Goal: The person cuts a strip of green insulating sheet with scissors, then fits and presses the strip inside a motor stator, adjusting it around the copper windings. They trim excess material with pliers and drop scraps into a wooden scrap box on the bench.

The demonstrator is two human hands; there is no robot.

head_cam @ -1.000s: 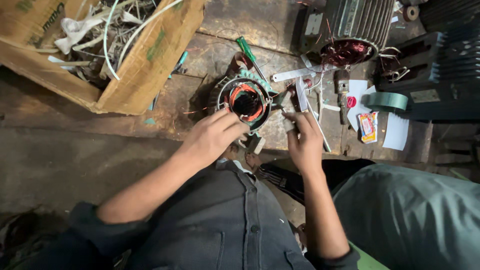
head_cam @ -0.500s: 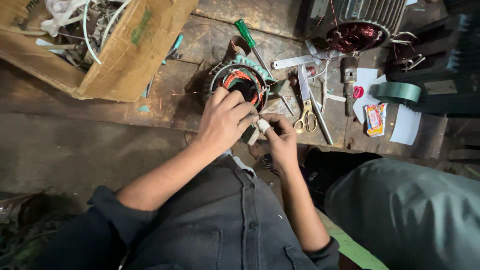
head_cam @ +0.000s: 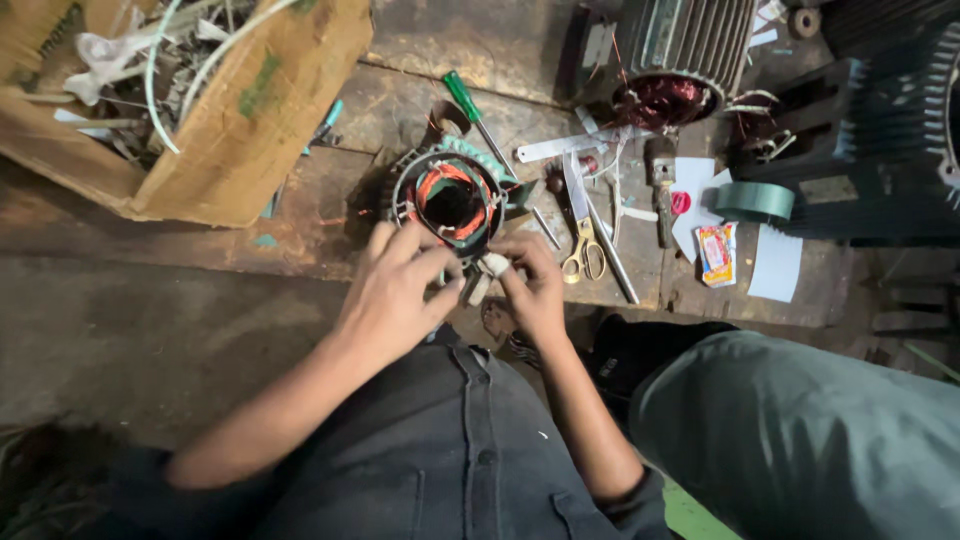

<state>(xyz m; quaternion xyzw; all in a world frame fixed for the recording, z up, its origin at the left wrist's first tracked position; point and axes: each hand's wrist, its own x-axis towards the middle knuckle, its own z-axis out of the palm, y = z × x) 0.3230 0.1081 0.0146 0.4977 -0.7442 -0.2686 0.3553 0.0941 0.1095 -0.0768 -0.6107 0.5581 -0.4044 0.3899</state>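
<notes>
Stator [head_cam: 447, 199] with orange-copper windings in a ringed metal frame sits on the bench [head_cam: 300, 230], just above both hands. I see my left hand [head_cam: 395, 290] and right hand [head_cam: 530, 285] pinched together on a small white piece [head_cam: 492, 265] at its near edge.

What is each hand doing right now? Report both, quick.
Left hand: fingers curled, pinching a small white piece at the near rim of the round copper-wound motor stator.
Right hand: closed, fingertips on the same white piece.
</notes>
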